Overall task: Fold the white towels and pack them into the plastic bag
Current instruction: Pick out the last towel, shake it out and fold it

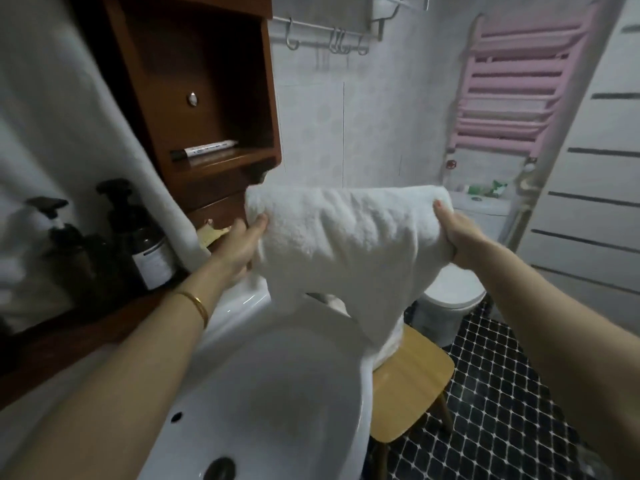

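A white towel [346, 244] hangs doubled over in the air above the basin's far rim, its folded edge on top. My left hand [242, 247] grips its left end, thumb on the front. My right hand [460, 237] grips its right end. The lower edges droop unevenly toward a wooden stool [412, 386]. More white towel cloth [391, 344] lies on the stool's near edge behind the hanging one. No plastic bag is in view.
A white basin [263, 403] fills the bottom centre. Dark pump bottles [138, 237] stand on a wooden ledge at left, under a brown wall cabinet [207, 98]. A toilet [453, 289] is behind the towel; a pink rack [512, 88] hangs on the right wall.
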`<state>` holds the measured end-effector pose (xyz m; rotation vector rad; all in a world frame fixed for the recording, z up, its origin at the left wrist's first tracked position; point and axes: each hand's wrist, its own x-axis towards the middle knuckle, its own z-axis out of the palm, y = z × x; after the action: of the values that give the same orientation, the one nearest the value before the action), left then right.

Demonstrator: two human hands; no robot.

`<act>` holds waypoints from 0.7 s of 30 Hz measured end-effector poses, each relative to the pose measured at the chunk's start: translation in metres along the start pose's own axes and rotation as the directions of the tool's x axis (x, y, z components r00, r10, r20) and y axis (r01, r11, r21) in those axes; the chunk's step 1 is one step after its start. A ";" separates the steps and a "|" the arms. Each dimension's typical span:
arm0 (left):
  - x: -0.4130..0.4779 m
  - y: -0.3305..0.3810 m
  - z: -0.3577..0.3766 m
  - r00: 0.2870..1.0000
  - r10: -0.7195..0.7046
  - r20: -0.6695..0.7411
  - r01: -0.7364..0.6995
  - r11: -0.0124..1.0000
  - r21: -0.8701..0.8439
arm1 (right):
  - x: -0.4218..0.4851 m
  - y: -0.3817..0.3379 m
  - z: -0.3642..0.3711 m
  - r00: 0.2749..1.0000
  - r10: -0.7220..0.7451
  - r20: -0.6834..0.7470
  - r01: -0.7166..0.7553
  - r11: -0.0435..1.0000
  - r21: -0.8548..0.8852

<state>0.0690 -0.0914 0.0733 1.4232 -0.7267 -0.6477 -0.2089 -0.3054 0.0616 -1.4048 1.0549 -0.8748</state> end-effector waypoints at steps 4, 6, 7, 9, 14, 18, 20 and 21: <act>-0.037 -0.098 -0.020 0.972 -0.215 0.091 0.207 0.974 0.092 | -0.042 0.110 0.012 0.983 0.180 -0.031 -0.182 0.970 -0.158; -0.056 -0.141 -0.030 0.945 -0.319 0.075 0.309 0.943 0.124 | -0.062 0.153 0.018 0.969 0.248 -0.015 -0.246 0.953 -0.176; -0.065 -0.159 -0.033 0.928 -0.367 0.068 0.357 0.926 0.125 | -0.070 0.169 0.020 0.962 0.272 -0.019 -0.270 0.941 -0.207; -0.078 -0.187 -0.036 0.894 -0.446 0.047 0.438 0.891 0.116 | -0.083 0.193 0.021 0.947 0.317 -0.048 -0.316 0.899 -0.304; -0.095 -0.217 -0.037 0.820 -0.572 -0.014 0.569 0.814 0.114 | -0.103 0.220 0.027 0.899 0.425 -0.108 -0.438 0.870 -0.226; -0.098 -0.229 -0.026 0.837 -0.488 -0.248 0.546 0.778 0.311 | -0.109 0.224 0.037 0.921 0.320 -0.223 -0.376 0.880 -0.289; -0.099 -0.231 -0.025 0.861 -0.428 -0.277 0.505 0.786 0.357 | -0.109 0.222 0.039 0.935 0.229 -0.272 -0.314 0.892 -0.324; -0.099 -0.232 -0.027 0.870 -0.410 -0.274 0.489 0.788 0.373 | -0.110 0.223 0.038 0.938 0.192 -0.288 -0.285 0.902 -0.326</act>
<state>0.0337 -0.0099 -0.1641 2.0804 -0.3886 -0.7396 -0.2358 -0.1855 -0.1574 -1.4463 1.6145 -0.7075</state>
